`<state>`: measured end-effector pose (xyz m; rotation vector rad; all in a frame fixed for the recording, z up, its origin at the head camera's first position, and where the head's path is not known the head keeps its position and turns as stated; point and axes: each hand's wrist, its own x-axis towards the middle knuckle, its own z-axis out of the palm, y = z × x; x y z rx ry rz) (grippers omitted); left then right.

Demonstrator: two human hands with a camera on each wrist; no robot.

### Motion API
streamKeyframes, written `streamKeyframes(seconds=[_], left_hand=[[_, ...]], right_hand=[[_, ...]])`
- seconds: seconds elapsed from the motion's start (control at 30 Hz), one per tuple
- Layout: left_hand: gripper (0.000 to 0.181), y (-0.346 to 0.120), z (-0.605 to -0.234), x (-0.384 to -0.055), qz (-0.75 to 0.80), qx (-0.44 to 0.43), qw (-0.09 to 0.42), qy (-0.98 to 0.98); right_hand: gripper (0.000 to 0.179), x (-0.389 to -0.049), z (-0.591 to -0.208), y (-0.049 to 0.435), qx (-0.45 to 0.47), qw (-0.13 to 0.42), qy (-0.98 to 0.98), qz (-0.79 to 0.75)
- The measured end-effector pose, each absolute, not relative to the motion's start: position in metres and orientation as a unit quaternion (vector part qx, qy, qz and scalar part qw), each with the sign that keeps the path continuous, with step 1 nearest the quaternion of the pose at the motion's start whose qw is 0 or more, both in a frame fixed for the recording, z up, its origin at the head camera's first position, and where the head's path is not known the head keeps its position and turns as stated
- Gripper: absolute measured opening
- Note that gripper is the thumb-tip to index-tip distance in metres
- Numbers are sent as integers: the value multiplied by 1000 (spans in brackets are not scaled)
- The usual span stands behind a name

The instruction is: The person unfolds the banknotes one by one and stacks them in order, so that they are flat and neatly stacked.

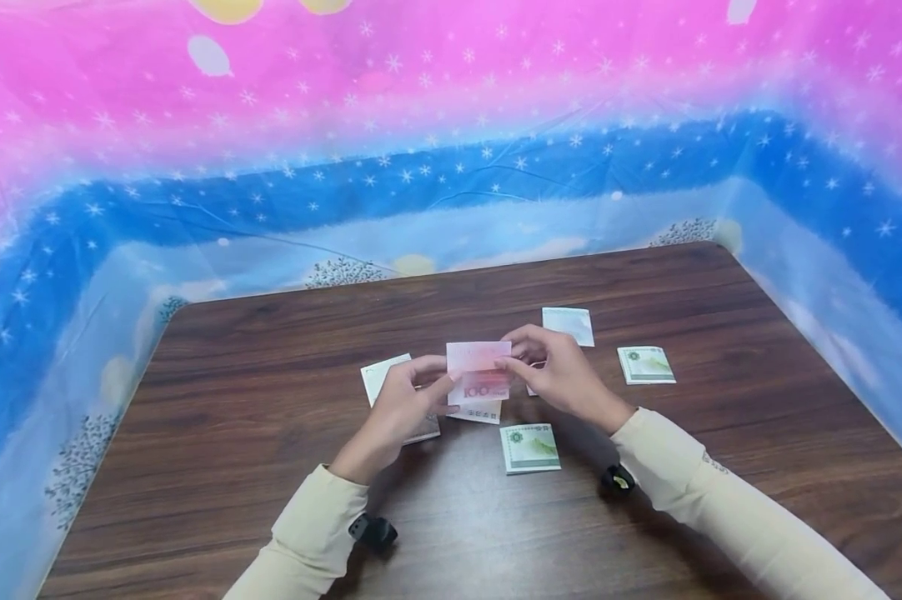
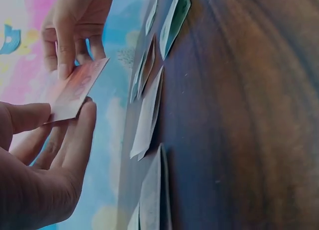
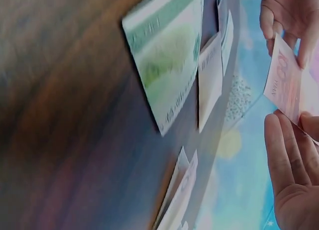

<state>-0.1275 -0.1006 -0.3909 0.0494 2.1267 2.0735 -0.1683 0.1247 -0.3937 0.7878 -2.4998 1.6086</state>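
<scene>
A pink-red banknote (image 1: 477, 357) marked 100 is held up between both hands, close over the table in the head view. My left hand (image 1: 394, 412) pinches its left edge, thumb on the near face and fingers behind. On the other side, my right hand (image 1: 571, 375) pinches the right edge. In the left wrist view the banknote (image 2: 75, 93) looks flat and tilted, with the left thumb (image 2: 30, 115) on it. Below it lies a pale folded banknote (image 1: 483, 412), partly covered in the head view. Toward me sits a folded green banknote (image 1: 529, 450).
Another folded green banknote (image 1: 646, 367) lies at the right, with a pale one (image 1: 571, 325) behind it. Partly hidden by the left hand are a pale banknote (image 1: 382, 375) and a greyish one (image 1: 424, 430). A patterned cloth (image 1: 421, 175) hangs behind the wooden table (image 1: 233, 417).
</scene>
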Motion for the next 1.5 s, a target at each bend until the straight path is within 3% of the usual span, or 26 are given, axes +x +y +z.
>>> streamKeyframes(seconds=[0.3, 0.7, 1.5], left_hand=[[29, -99, -396, -113, 731, -9, 129, 670], [33, -97, -395, -99, 738, -11, 139, 660], [41, -89, -396, -91, 769, 6, 149, 622]], right_hand=[[26, -157, -398, 124, 185, -16, -772, 608], [14, -141, -396, 125, 171, -5, -829, 532], [50, -114, -394, 116, 159, -133, -783, 586]])
